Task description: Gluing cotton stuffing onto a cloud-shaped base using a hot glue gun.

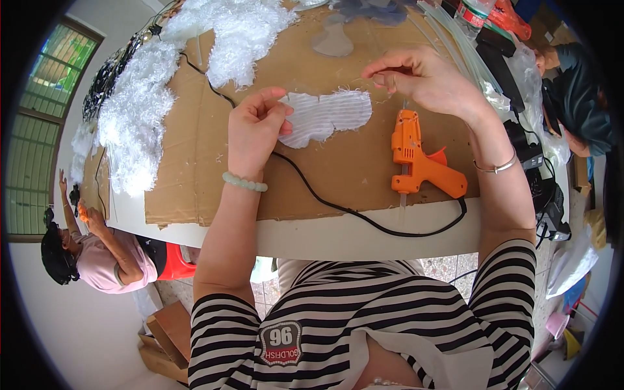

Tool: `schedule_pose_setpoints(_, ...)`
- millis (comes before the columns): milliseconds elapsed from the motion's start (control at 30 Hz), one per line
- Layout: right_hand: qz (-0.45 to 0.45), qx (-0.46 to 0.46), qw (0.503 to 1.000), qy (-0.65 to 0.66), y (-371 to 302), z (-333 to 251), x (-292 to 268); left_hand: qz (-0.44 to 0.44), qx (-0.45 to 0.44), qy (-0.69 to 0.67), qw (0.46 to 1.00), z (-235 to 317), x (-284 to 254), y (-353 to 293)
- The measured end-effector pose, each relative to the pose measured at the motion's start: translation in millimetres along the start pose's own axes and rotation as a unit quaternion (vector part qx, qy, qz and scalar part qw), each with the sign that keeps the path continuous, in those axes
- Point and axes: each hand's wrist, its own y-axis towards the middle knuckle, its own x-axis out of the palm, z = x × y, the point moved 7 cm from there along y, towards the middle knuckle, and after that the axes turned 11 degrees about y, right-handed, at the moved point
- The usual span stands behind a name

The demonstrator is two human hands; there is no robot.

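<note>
A small white piece of striped fabric (331, 117) with frayed edges lies over the cardboard sheet (195, 175). At its left end, my left hand (253, 123) is closed, thumb and forefinger pinching the edge. Above and right of the fabric hovers my right hand (432, 84), fingertips pressed together; whatever they hold, perhaps a fine thread, is too small to make out. Just below that hand an orange glue gun (416, 156) lies on its side, nozzle pointing away from me. Its black cord (312, 188) runs from the handle, passes under my left hand and continues to the far left.
Shaggy white tinsel-like material (133, 130) is heaped at the left and far side. Clear glue sticks (448, 39), a bottle (473, 16) and black power adapters (543, 195) line the right. One person (107, 260) sits at the left, another (582, 97) is at the right.
</note>
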Motion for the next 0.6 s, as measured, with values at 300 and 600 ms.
schedule_pose_setpoints(300,-0.045,-0.112,0.961,-0.247,-4.6,-2.2,32.2,0.008,0.008,0.029,0.999,1.5,-0.3,-3.0)
schedule_pose_setpoints(600,-0.037,-0.157,0.928,-0.335,-5.6,4.3,45.7,0.070,0.174,0.303,0.934,26.6,-7.1,-13.6)
